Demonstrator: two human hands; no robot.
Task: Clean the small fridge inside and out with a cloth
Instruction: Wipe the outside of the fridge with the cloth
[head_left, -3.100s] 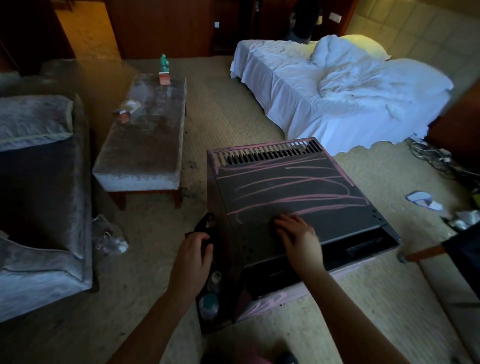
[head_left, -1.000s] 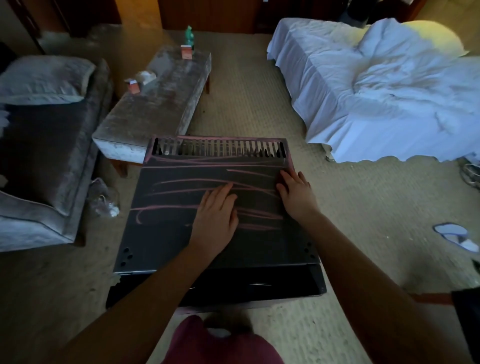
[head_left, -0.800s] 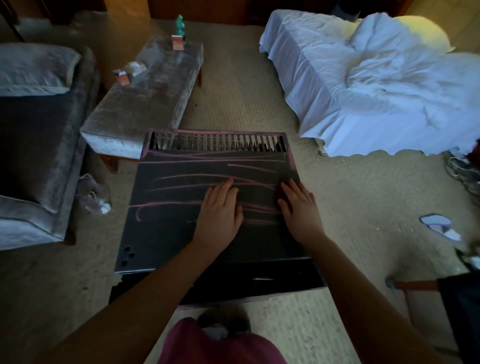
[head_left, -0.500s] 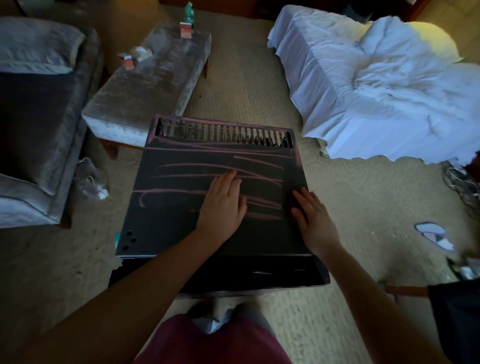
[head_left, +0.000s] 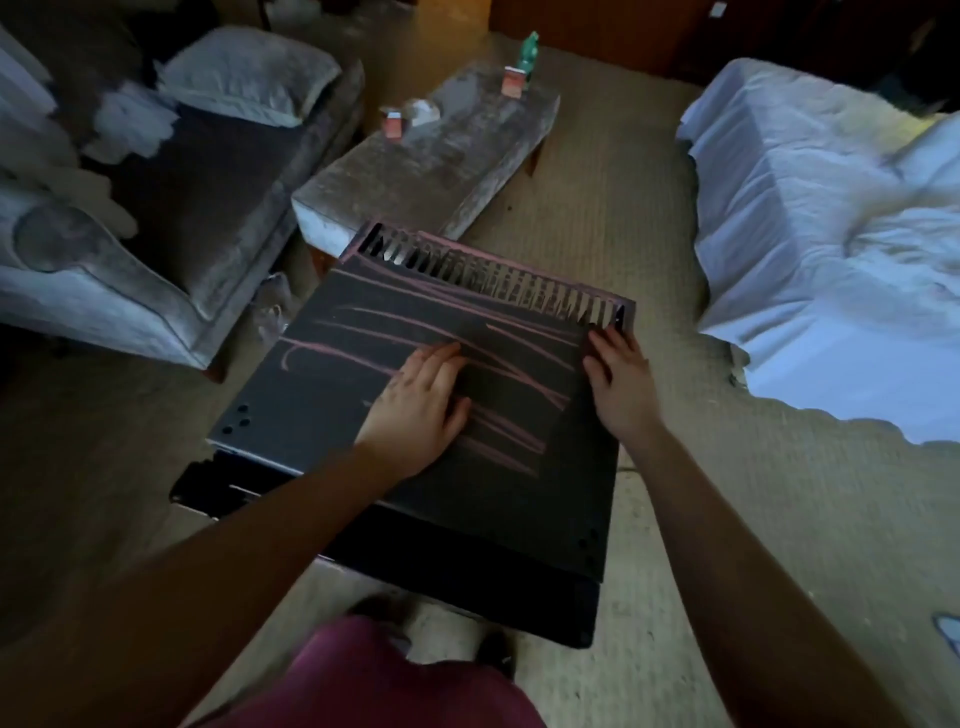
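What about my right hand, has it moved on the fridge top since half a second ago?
Yes. The right hand has slid along the right edge of the fridge, away from the person, up to the vent grille.

At mid-frame a dark fridge (head_left: 322, 405) stands on carpet (head_left: 727, 519), its top crossed by pink streaks, with a slatted vent (head_left: 488, 275) along the far edge. The left hand (head_left: 415, 405) lies flat on the top near its centre, fingers straight. The right hand (head_left: 621, 374) rests at the top's right edge, just below the vent. A bench (head_left: 441, 166) sits above the fridge, a sofa (head_left: 197, 218) upper left, a bed (head_left: 831, 249) upper right.
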